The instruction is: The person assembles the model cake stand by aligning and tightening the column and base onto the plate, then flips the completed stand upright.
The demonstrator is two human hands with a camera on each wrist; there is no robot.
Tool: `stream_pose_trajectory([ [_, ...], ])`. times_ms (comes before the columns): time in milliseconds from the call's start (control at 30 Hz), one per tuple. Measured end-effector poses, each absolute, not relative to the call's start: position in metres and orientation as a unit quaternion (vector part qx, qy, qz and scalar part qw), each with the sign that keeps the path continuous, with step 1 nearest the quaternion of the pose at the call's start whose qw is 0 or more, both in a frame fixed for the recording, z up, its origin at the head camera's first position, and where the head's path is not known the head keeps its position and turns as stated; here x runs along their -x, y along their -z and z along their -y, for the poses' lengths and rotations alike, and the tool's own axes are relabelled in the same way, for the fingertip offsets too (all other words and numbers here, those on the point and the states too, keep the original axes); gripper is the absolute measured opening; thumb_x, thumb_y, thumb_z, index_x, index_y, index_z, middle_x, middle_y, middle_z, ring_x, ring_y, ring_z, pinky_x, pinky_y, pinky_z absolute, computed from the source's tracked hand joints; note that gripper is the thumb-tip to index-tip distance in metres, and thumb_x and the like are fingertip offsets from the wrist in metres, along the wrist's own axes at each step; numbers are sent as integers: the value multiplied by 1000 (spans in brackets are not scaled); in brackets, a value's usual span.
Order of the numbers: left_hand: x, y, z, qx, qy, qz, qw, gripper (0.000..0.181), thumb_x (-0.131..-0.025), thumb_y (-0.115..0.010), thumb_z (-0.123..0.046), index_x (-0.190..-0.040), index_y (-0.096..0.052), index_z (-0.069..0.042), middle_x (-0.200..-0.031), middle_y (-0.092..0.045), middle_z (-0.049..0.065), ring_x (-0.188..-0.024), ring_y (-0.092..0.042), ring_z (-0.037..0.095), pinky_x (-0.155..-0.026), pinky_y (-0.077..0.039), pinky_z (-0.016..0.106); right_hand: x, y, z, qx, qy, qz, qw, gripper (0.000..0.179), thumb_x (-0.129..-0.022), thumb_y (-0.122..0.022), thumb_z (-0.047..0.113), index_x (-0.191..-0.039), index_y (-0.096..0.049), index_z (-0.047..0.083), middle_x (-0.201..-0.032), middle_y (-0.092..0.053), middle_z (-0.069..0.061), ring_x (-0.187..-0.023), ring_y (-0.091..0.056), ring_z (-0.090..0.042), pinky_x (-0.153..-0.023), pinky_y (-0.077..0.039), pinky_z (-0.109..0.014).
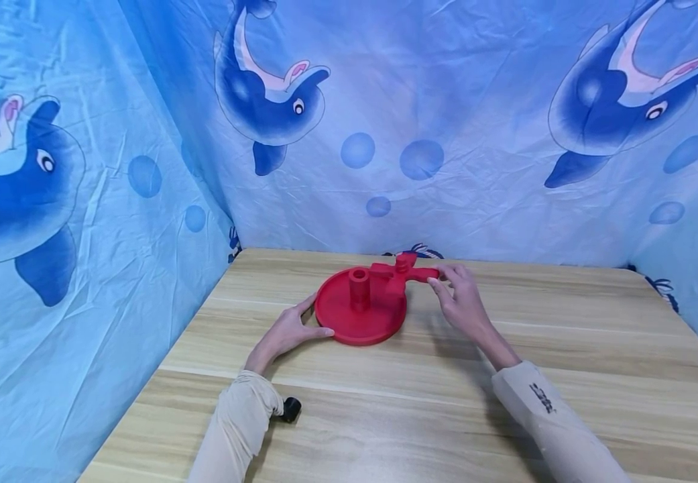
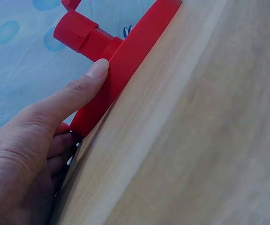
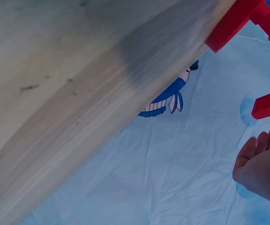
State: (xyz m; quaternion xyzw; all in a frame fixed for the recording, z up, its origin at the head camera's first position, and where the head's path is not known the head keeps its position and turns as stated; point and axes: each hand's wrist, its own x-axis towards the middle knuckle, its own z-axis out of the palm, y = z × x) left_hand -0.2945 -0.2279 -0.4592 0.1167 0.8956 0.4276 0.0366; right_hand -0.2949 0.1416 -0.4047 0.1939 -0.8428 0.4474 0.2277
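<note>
A red round base (image 1: 333,315) with a low rim lies flat on the table, and an upright hollow post (image 1: 359,295) rises from it. My left hand (image 1: 291,330) grips the base's left rim, its thumb (image 2: 90,82) lying along the side. In the left wrist view the post (image 2: 81,35) bears the number 35. Above the base's far right side, a red branched piece (image 1: 401,270) with several arms is held up by my right hand (image 1: 462,298), which pinches the end of one arm. The right wrist view catches only part of that piece (image 3: 268,105) and hand.
The wood-grain table (image 1: 505,416) reaches forward to a blue dolphin-print cloth (image 1: 475,221) hanging behind it and at the sides. Corded bits (image 1: 422,251) show along the back edge. A small black object (image 1: 291,409) sits at the left sleeve's cuff.
</note>
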Motion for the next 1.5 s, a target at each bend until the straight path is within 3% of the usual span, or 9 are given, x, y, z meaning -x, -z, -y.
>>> stream_pose_trajectory([
  [200, 294, 459, 228, -118, -428, -895, 36, 105, -80, -88, -50, -164, -33, -16, -162, -39, 15, -147, -36, 35, -116, -36, 55, 294, 401, -141, -204, -453, 837, 229, 25, -101, -66, 4, -122, -68, -8, -112, -61, -25, -106, -56, -39, -88, -49, -58],
  [700, 294, 461, 228, -118, -434, -892, 35, 104, -81, -88, -49, -164, -33, -17, -161, -40, 16, -147, -36, 36, -115, -37, 57, 287, 386, -136, -178, -480, 846, 150, 28, -106, -61, 14, -122, -70, -7, -107, -63, -19, -94, -55, -31, -79, -51, -38],
  [867, 294, 461, 228, -118, -435, -892, 34, 104, -80, -88, -49, -163, -34, -17, -161, -40, 15, -146, -36, 36, -115, -37, 56, 287, 379, -132, -157, -513, 839, 94, 31, -108, -58, 20, -123, -70, -5, -108, -65, -18, -92, -54, -29, -74, -48, -34],
  [1000, 294, 461, 229, -118, -435, -892, 34, 104, -80, -88, -49, -163, -35, -16, -160, -41, 16, -146, -37, 36, -115, -37, 57, 288, 375, -124, -126, -563, 816, 32, 35, -109, -56, 21, -128, -66, -6, -112, -65, -18, -99, -59, -29, -90, -54, -42],
  [1133, 295, 462, 229, -121, -435, -892, 35, 105, -81, -88, -50, -164, -34, -16, -161, -40, 17, -146, -37, 37, -114, -38, 57, 292, 375, -116, -93, -637, 764, -43, 40, -110, -52, 20, -134, -61, -11, -119, -63, -19, -102, -59, -26, -103, -51, -44],
  [1300, 296, 462, 230, -122, -437, -891, 37, 106, -80, -88, -51, -164, -33, -17, -162, -39, 15, -147, -35, 36, -113, -39, 56, 296, 379, -106, -56, -712, 688, -125, 43, -110, -51, 18, -138, -55, -14, -112, -63, -17, -96, -60, -20, -95, -54, -30],
  [1500, 296, 461, 229, -117, -436, -892, 37, 107, -79, -88, -52, -164, -33, -19, -162, -39, 13, -147, -35, 34, -112, -42, 55, 297, 385, -94, -5, -774, 608, -175, 32, -109, -54, 13, -130, -61, -10, -97, -63, -9, -91, -62, -19, -88, -57, -27],
])
